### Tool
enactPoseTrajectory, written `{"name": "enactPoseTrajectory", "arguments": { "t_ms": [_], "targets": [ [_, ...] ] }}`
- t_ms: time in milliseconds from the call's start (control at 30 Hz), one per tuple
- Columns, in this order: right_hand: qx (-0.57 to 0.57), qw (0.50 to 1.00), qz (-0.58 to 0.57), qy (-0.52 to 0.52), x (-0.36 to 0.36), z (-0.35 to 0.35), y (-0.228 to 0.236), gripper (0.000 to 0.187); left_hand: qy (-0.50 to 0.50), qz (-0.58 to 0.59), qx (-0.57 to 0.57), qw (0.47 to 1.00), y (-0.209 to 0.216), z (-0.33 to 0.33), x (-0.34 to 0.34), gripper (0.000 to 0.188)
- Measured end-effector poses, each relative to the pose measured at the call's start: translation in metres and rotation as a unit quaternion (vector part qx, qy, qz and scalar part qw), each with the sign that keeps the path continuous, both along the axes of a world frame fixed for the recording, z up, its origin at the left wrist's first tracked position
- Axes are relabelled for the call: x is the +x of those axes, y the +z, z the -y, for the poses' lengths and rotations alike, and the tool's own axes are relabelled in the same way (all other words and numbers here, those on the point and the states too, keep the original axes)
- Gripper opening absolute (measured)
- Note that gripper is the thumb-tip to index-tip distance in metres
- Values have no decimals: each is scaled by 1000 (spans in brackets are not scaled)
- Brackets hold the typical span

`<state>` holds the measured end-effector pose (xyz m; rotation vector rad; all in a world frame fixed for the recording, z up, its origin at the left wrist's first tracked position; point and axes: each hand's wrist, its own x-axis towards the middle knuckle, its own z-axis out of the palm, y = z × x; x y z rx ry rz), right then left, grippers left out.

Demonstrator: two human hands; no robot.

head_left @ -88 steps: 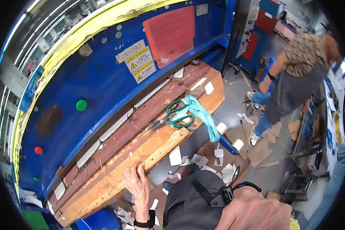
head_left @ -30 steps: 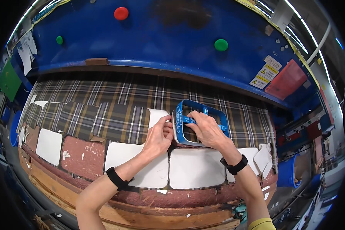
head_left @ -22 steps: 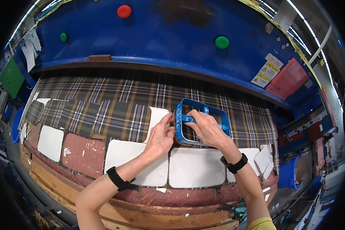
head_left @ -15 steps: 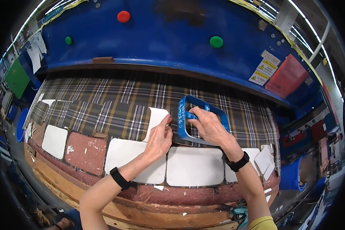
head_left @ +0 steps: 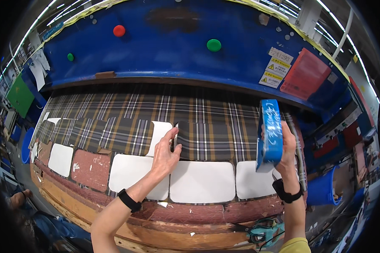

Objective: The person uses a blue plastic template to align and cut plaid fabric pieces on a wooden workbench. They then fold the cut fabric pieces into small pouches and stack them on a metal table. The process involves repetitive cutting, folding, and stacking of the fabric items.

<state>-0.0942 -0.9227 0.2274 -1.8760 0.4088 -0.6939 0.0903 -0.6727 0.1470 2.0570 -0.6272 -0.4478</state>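
My right hand is closed around a blue cutting die, a rounded rectangular frame with white handwriting, tipped on edge and raised above the fabric's right end. Dark plaid fabric with white, purple and ochre stripes covers the work bed. My left hand has thumb and fingers apart at the left edge of a cut plaid panel with rounded corners. That edge looks slightly lifted. Just left of it a strip of white backing shows. I wear black bands on both wrists.
White rounded panels lie in a row along the front, with a reddish worn board among them. Behind stands a blue machine beam with red and green buttons. A teal tool sits at the wooden front edge. Blue bins flank the bed.
My right hand has lifted the cutting die off the fabric and carried it right, turning it on edge, which uncovers the cut panel. My left hand has opened beside that panel's edge.
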Motion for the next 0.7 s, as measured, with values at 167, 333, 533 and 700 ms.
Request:
{"name": "enactPoseTrajectory", "arguments": {
  "t_ms": [167,333,533,700],
  "targets": [
    [124,992,-1,-14,-40,-1,4,13,0,-40,-73,997,-1,13,-9,56],
    [337,941,27,12,-37,16,6,16,72,-87,-53,992,-20,16,6,74],
    [-228,947,-135,180,-11,53,-13,18,77,-13,-31,997,8,-4,18,77],
    [-352,869,-229,261,14,69,-80,14,-94,226,42,969,10,32,-18,83]
  ]
}}
